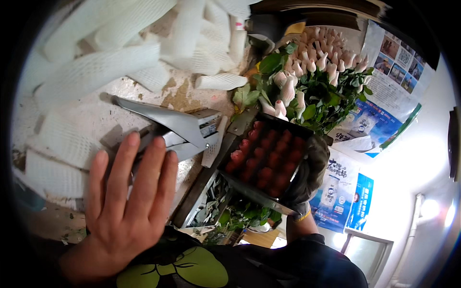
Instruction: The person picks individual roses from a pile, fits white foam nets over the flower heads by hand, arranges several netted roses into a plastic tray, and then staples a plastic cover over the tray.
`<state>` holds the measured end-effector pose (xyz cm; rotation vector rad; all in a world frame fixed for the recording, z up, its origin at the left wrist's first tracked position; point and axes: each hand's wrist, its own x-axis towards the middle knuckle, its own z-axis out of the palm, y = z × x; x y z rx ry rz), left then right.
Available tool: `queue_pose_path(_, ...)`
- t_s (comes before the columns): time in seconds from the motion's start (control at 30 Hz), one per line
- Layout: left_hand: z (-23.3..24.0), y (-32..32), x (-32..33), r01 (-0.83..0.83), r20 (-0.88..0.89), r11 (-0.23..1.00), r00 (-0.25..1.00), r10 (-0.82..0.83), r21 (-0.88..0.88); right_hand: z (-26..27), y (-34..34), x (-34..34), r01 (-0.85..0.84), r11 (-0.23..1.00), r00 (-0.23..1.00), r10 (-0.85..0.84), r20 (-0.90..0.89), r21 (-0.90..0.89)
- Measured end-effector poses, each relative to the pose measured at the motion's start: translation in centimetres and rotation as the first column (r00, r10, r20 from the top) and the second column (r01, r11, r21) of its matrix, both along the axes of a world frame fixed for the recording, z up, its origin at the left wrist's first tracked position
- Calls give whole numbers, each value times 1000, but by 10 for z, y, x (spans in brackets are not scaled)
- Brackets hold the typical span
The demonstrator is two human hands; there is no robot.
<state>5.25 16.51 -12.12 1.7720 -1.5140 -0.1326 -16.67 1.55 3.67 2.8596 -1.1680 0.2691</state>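
My bare left hand point(129, 201) is spread palm down, its fingers apart, over a grey metal stapler point(173, 126). The fingertips overlap the stapler's near end; whether they touch it I cannot tell. In a dark glove, my right hand point(311, 172) grips the right side of a bundle of red roses point(266, 158). Their heads sit in rows inside a dark wrapper point(248, 185), some pinker at the left edge. My right fingers are partly hidden behind the wrapper. Green leaves point(248, 216) show below the bundle.
White foam mesh sleeves point(97, 72) are heaped at the upper left of the worktable point(180, 93). Many roses in pale mesh sleeves point(320, 64) stand with leaves at the upper right. A bin of cut leaves point(212, 201) lies below the table's edge. Posters point(331, 194) cover the wall.
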Motion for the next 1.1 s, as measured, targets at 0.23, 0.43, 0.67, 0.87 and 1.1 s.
queue_pose_path(0.23,25,-32,-6,131,226,959,956,-189,252,-3,-8,-8,150,986,947,-166,275,78)
queue_pose_path(0.43,71,-92,16,229,106,610,881,-462,759,15,-15,-11,134,990,962,-138,236,34)
queue_pose_path(0.67,82,-86,36,869,-882,374,136,451,326,7,-11,-16,293,952,913,-307,269,93)
queue_pose_path(0.87,133,-108,8,805,-718,353,589,-372,477,15,-6,-14,388,905,892,-416,178,174)
queue_pose_path(1.1,134,-152,1,893,-634,174,422,-648,416,9,-2,-21,377,922,894,-386,226,83)
